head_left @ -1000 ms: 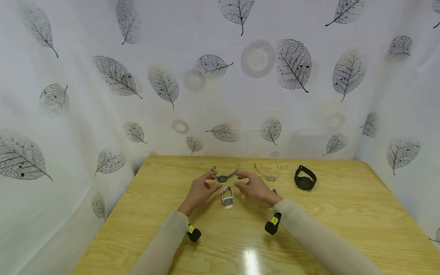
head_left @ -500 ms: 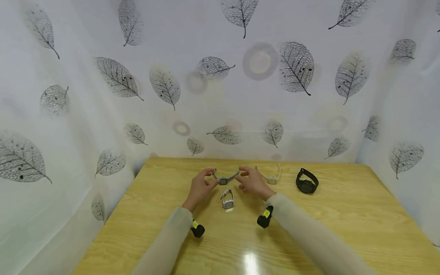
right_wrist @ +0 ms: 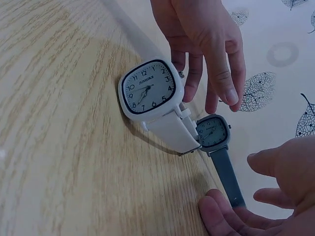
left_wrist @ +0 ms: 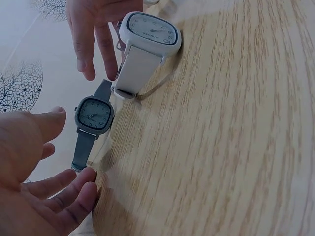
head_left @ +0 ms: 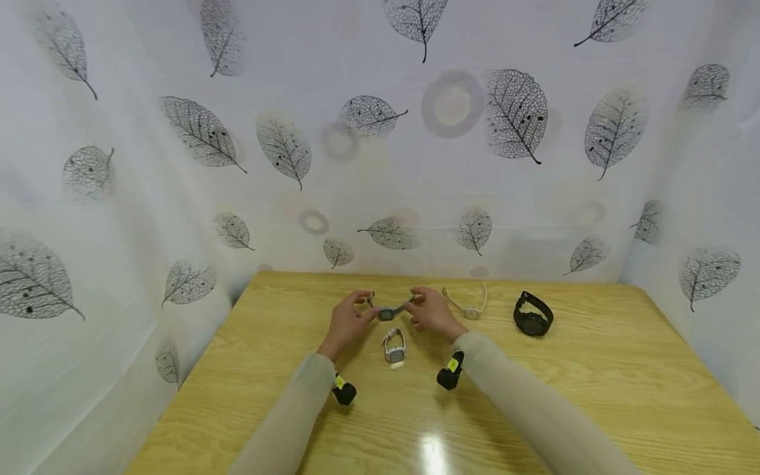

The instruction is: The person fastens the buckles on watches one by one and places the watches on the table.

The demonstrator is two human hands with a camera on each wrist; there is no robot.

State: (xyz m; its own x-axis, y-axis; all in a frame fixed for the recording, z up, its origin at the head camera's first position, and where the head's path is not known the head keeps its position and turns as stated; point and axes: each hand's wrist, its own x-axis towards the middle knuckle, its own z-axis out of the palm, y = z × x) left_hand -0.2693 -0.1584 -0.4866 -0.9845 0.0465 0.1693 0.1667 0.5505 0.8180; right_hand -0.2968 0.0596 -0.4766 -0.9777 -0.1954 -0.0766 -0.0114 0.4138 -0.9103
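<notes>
A: Where's the grey watch?

B: Grey watch (head_left: 387,314) is just below centre in the head view, on the table (head_left: 641,369), strap undone and splayed. Left hand (head_left: 347,323) at one strap end, right hand (head_left: 436,312) at the other.

A: Fingers?

B: Both hands loosely bent, thumbs apart from fingers in the wrist views. No pinch. Fingertips look to meet the strap ends, but overlap there hides whether they bear on them.

A: Risks?

B: With no pinch, a strap end could slip and the case could twist, likeliest if the hands pull unevenly. Looped white watch (head_left: 395,355) sits just below in frame, between the hands; a dropped wrist could knock it. Second white watch (head_left: 472,313) is right of it, near the right knuckles: a wide sweep might clip it. Black watch (head_left: 533,323), farther right, looks safe.
</notes>
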